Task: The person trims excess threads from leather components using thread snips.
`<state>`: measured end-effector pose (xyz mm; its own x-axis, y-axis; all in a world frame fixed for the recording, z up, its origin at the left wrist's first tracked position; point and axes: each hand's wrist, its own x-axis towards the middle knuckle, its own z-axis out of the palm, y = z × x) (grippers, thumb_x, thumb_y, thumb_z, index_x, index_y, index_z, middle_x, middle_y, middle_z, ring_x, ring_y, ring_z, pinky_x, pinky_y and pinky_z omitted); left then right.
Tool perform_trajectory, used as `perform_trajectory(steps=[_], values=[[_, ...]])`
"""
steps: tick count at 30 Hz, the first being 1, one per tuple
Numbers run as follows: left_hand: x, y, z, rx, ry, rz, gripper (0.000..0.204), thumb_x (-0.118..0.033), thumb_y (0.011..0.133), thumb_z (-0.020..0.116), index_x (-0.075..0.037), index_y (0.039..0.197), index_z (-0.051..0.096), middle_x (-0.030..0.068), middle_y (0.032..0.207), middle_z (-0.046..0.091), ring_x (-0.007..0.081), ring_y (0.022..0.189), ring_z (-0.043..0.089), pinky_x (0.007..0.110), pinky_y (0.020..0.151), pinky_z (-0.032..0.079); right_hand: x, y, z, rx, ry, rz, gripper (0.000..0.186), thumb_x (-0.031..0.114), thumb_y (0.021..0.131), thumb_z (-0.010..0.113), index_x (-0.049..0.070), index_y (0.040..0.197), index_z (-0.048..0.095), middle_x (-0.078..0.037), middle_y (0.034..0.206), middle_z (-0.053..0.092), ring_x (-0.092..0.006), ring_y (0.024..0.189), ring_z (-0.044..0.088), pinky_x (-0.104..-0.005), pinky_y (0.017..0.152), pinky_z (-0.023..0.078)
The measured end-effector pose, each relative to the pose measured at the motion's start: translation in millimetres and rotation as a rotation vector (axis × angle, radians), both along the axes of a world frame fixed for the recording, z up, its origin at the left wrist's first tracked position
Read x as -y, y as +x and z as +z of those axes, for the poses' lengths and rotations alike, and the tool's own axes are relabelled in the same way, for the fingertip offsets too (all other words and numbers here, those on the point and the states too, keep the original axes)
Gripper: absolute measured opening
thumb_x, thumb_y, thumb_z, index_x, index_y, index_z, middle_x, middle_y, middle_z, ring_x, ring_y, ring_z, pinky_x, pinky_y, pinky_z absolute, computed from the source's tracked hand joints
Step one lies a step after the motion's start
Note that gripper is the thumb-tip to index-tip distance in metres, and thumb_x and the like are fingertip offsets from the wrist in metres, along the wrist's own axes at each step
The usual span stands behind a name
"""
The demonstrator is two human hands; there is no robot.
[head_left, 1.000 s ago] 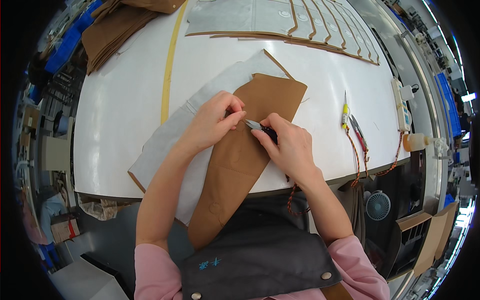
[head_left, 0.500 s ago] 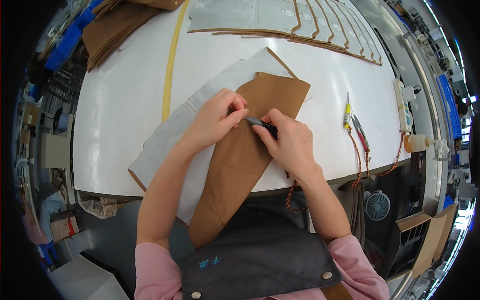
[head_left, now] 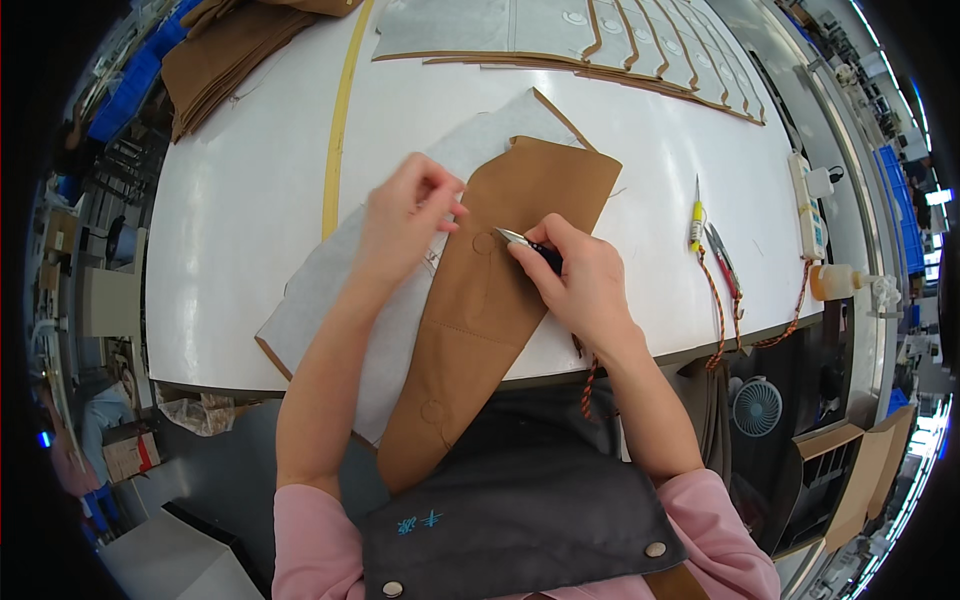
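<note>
A tan fabric piece with stitched circles lies over a pale grey, tan-edged piece on the white table. Curled and slightly blurred, my left hand is raised by the tan piece's upper left edge; whatever its fingertips pinch, if anything, is too small to make out. My right hand grips dark-handled snips, their metal tip beside the upper stitched circle. To the right lie a yellow-handled pointed tool and red-handled tweezers or snips, both on braided cords.
Tan fabric stacks sit at back left, grey panels with tan edges along the back. A yellow tape strip crosses the table. At the right edge are a power strip and a bottle; below are a fan and open carton.
My left hand has moved up and left, away from the snips' tip, uncovering the upper stitched circle. My right hand, still holding the snips, has shifted very slightly.
</note>
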<state>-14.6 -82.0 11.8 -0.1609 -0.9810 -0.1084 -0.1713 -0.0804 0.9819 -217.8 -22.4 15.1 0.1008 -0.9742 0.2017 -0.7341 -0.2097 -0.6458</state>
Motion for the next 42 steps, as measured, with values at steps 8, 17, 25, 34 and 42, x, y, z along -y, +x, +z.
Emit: perform_trajectory(steps=[8,17,25,34,42], values=[[-33,9,19,0.707,-0.636,0.197,0.034,-0.013,0.076,0.078,-0.006,0.104,0.06,0.0057,0.098,0.061,0.0218,0.092,0.059,0.034,0.071,0.048,-11,-14,-6,0.203,0.06,-0.012,0.023,0.025,0.088,0.072,0.005,0.092,0.061,-0.008,0.07,0.065,-0.0197,0.051,0.055,-0.0316,0.051,0.043],[-41,-16,-3,0.63,-0.668,-0.132,0.016,-0.008,0.083,0.07,-0.004,0.087,0.055,0.0087,0.083,0.055,0.0278,0.076,0.055,0.038,0.066,0.045,-19,-12,-8,0.267,0.039,-0.047,0.022,0.022,0.086,0.074,0.005,0.093,0.064,-0.006,0.067,0.064,-0.0199,0.05,0.054,-0.0301,0.051,0.044],[-34,-14,-4,0.615,-0.694,-0.165,0.011,-0.005,0.089,0.064,-0.003,0.089,0.054,0.0104,0.082,0.057,0.0286,0.074,0.057,0.037,0.064,0.045,-19,-7,-5,0.092,-0.079,-0.025,0.017,0.019,0.083,0.075,0.007,0.09,0.065,-0.005,0.075,0.066,-0.0211,0.056,0.061,-0.0324,0.051,0.047],[-36,-17,-7,0.535,-0.632,-0.188,0.01,-0.005,0.092,0.062,-0.002,0.092,0.053,0.0111,0.084,0.06,0.0289,0.074,0.059,0.037,0.066,0.047,-17,-5,-4,-0.015,-0.138,0.003,0.015,0.018,0.082,0.075,0.008,0.088,0.066,-0.004,0.076,0.063,-0.0232,0.057,0.062,-0.0338,0.051,0.047],[-36,-12,-4,0.46,-0.499,-0.222,0.009,-0.004,0.093,0.061,-0.003,0.094,0.052,0.0068,0.084,0.062,0.018,0.073,0.06,0.03,0.066,0.047,-14,-10,-6,0.117,-0.029,-0.02,0.019,0.021,0.082,0.076,0.007,0.088,0.065,-0.005,0.076,0.066,-0.0224,0.058,0.062,-0.0324,0.054,0.048]])
